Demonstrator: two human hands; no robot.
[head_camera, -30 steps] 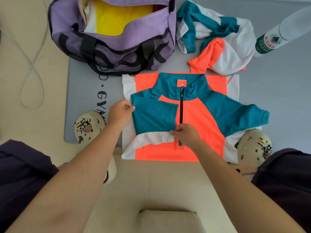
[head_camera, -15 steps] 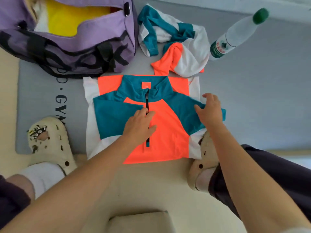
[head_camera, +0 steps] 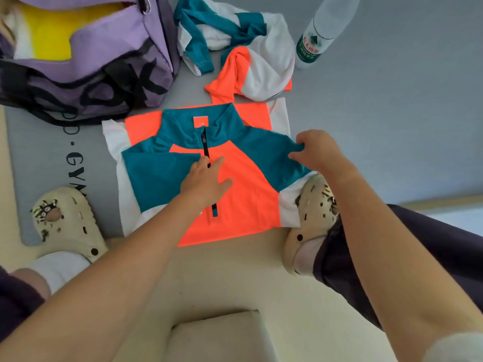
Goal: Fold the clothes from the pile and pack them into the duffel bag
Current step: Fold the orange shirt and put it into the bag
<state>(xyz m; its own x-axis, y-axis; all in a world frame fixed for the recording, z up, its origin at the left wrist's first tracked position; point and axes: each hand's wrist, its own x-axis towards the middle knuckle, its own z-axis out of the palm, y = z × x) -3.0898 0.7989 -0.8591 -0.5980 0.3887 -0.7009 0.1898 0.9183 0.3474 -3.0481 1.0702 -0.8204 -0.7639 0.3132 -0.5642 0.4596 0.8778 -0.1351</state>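
Observation:
An orange, teal and white zip-neck shirt (head_camera: 243,194) lies flat on the grey mat, its left sleeve folded across the chest. My left hand (head_camera: 206,181) presses flat on the shirt's middle by the zipper, fingers spread. My right hand (head_camera: 318,152) pinches the teal right sleeve at the shirt's right edge. A crumpled garment in the same colours (head_camera: 245,53) lies behind the shirt. The purple duffel bag (head_camera: 104,61) stands open at the back left with yellow fabric inside.
A clear water bottle (head_camera: 317,35) with a green label stands at the back right. My feet in cream clogs (head_camera: 68,226) (head_camera: 311,218) flank the shirt; the right one touches its hem. A grey gym mat (head_camera: 47,158) lies underneath.
My left hand moved from the shirt's left edge to its middle. My right hand left the folded sleeve, crossed to the right sleeve and closed on it. The view shifted right.

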